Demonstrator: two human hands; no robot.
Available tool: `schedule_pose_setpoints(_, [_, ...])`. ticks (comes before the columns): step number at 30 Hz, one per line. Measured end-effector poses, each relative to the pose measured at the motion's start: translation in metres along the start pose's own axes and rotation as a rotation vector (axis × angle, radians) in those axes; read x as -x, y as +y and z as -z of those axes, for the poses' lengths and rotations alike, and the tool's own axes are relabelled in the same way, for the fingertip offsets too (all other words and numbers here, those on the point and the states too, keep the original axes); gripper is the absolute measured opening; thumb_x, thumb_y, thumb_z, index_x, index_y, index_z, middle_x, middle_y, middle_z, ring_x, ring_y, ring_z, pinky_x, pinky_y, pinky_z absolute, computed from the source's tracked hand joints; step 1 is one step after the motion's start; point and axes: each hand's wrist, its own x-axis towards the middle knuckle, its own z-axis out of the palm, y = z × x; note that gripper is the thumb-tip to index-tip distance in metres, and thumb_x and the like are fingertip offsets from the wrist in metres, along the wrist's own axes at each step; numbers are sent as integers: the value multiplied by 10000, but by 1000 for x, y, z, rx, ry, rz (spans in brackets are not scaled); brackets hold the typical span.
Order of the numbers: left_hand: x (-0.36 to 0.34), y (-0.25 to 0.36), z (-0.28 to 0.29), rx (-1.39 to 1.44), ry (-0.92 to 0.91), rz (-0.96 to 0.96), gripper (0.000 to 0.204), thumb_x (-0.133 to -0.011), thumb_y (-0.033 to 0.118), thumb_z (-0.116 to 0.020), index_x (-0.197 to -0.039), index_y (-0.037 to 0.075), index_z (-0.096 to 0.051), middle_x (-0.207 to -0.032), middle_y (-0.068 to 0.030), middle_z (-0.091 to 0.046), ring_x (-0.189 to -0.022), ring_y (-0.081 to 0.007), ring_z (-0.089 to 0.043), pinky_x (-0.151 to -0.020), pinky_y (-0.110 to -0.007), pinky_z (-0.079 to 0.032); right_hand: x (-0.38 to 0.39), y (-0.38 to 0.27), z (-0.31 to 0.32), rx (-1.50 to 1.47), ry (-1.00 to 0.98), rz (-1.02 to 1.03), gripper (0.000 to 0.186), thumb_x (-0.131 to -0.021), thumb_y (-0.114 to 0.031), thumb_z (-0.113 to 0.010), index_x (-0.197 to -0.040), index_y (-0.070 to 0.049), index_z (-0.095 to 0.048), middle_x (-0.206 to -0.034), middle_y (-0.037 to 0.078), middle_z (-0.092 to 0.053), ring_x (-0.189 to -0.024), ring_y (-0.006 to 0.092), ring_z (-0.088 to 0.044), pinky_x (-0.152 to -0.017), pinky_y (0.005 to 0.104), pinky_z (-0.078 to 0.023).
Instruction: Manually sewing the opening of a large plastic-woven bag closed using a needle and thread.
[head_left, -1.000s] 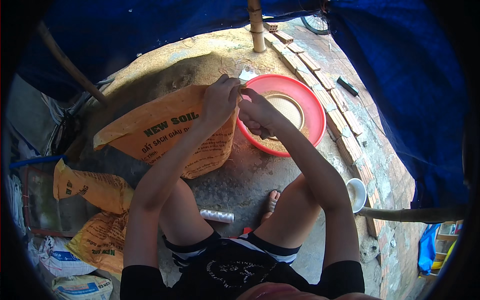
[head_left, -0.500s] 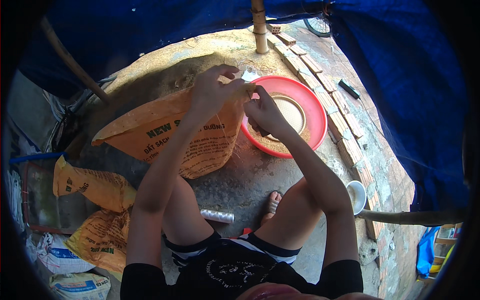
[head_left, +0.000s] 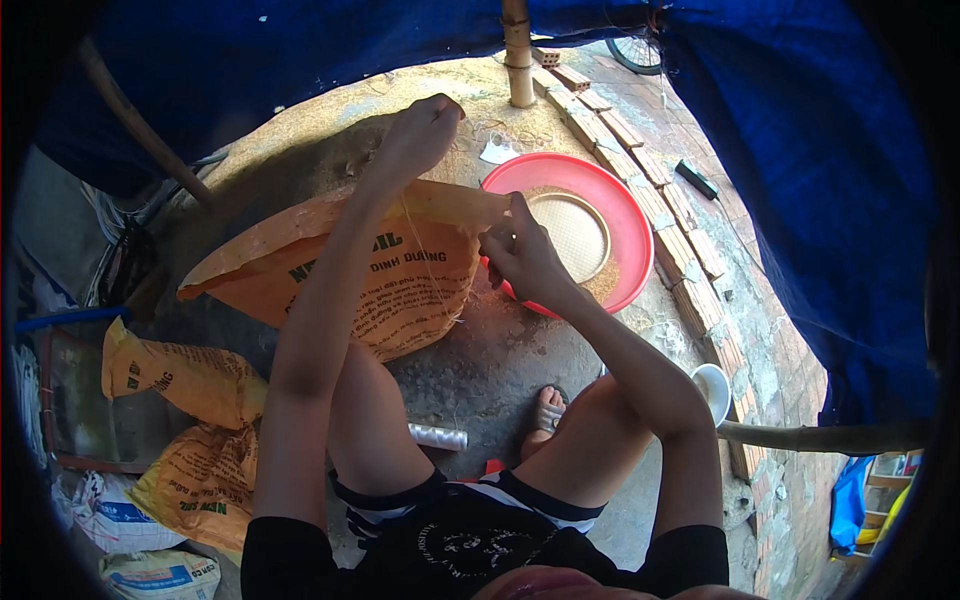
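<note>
A large orange sack (head_left: 400, 270) with dark print stands full in front of me, its top edge drawn into a flat band. My right hand (head_left: 525, 255) pinches the right corner of that edge between thumb and finger. Above the far side of the sack my left hand (head_left: 422, 138) is raised with its fingers closed; whatever is in them is hidden. A thin pale thread (head_left: 412, 225) hangs down over the sack's front below the left wrist. A spool of white thread (head_left: 438, 436) lies on the ground between my legs.
Behind my right hand sits a red basin (head_left: 638, 225) with a round sieve (head_left: 570, 235) over grain. Smaller orange sacks (head_left: 185, 375) lie at left. A row of bricks (head_left: 655, 205), a white bowl (head_left: 712, 392) and a bamboo post (head_left: 519, 60) stand around. Blue tarp (head_left: 800, 150) hangs overhead.
My left hand has moved up and away from the sack's corner, where both hands were together. My right hand has lowered slightly and still grips the corner. More of the sack's top edge shows.
</note>
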Motion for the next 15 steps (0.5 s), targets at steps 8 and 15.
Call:
schedule_pose_setpoints(8, [-16, -6, -9, 24, -100, -51, 251, -791, 118, -492, -1012, 19, -556, -672, -74, -555, -592, -145, -528, -577, -305, -425, -3, 2, 3, -78, -58, -43, 276, -855, -84, -468, -1027, 3, -271, -711, 139, -559, -490, 168, -575, -416, 277, -472])
schedule_pose_setpoints(15, [12, -4, -11, -148, 33, -330, 279, -847, 116, -460, -1121, 129, -513, -770, -34, -576, -666, -128, -562, -607, -277, -437, -4, 2, 3, -107, -35, -2, 271, -866, -100, -457, -1037, -9, -267, -709, 134, -558, -498, 169, -574, -403, 272, -477])
